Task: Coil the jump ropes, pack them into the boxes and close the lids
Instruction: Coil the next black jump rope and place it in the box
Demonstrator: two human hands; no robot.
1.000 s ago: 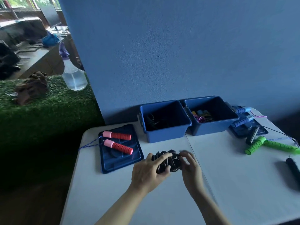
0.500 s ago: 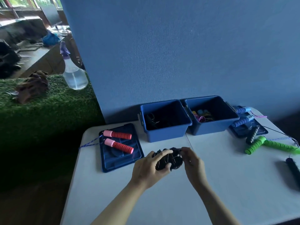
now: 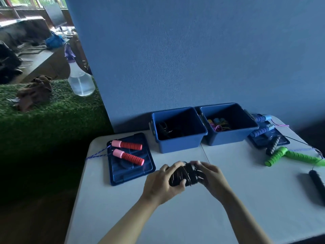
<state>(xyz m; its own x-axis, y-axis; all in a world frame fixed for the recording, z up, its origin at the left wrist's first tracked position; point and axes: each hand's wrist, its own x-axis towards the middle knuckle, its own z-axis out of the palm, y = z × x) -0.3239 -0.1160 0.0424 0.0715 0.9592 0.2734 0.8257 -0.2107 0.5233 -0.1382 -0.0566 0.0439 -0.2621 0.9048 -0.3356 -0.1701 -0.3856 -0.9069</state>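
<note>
Gripping a coiled black jump rope [image 3: 184, 175] between them, both hands sit low over the white desk [image 3: 246, 208], just in front of the left blue box [image 3: 179, 143]. Left hand [image 3: 161, 184] has fingers curled over the bundle's top and thumb under it; right hand [image 3: 211, 176] wraps the bundle's other end, fingertips blurred. Left blue box stands open with dark rope inside; touching its right side, the right blue box [image 3: 228, 136] is open with coloured rope inside. Left of the left box, a blue lid [image 3: 130, 173] lies flat, carrying the two red-and-pink handles [image 3: 130, 152]. Far right of the same box: green handles [image 3: 292, 156], blue handles [image 3: 260, 131] on a second lid [image 3: 283, 140], and a black handle [image 3: 318, 184].
</note>
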